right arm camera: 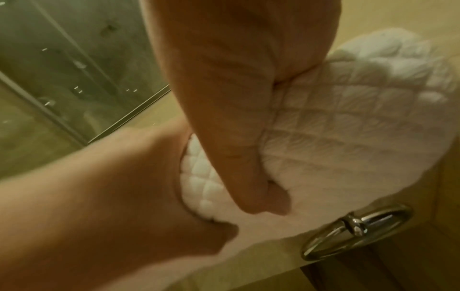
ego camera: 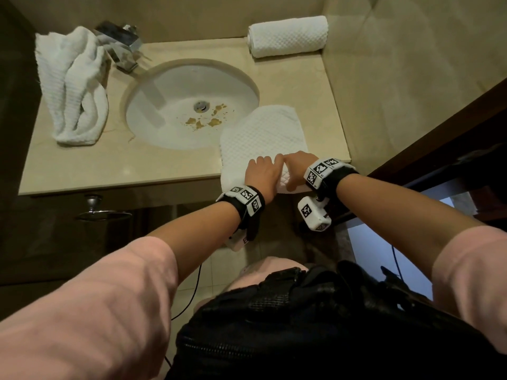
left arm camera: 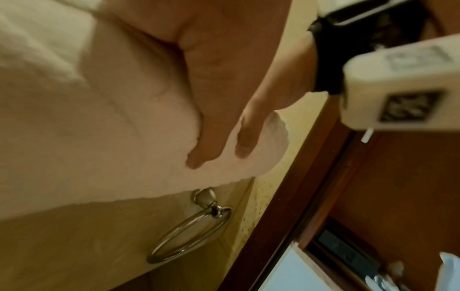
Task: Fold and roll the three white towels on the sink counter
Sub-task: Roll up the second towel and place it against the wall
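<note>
A folded white waffle towel (ego camera: 260, 133) lies on the counter's front right, its far corner over the sink rim. Its near end is turned into a thick roll (right arm camera: 348, 128) at the counter edge. My left hand (ego camera: 262, 172) and right hand (ego camera: 295, 170) grip that roll side by side, fingers curled over the top. In the right wrist view my right thumb (right arm camera: 263, 198) digs into the roll from below, with the left hand (right arm camera: 124, 187) beside it. A rolled towel (ego camera: 288, 37) rests at the back right. A crumpled towel (ego camera: 72, 86) lies at the left.
The round sink basin (ego camera: 170, 86), with brown specks near its drain, takes up the middle of the beige counter (ego camera: 109, 165). A chrome faucet (ego camera: 120, 45) stands behind it. A towel ring (ego camera: 104, 212) hangs on the cabinet front below. A dark door frame (ego camera: 439, 138) is to the right.
</note>
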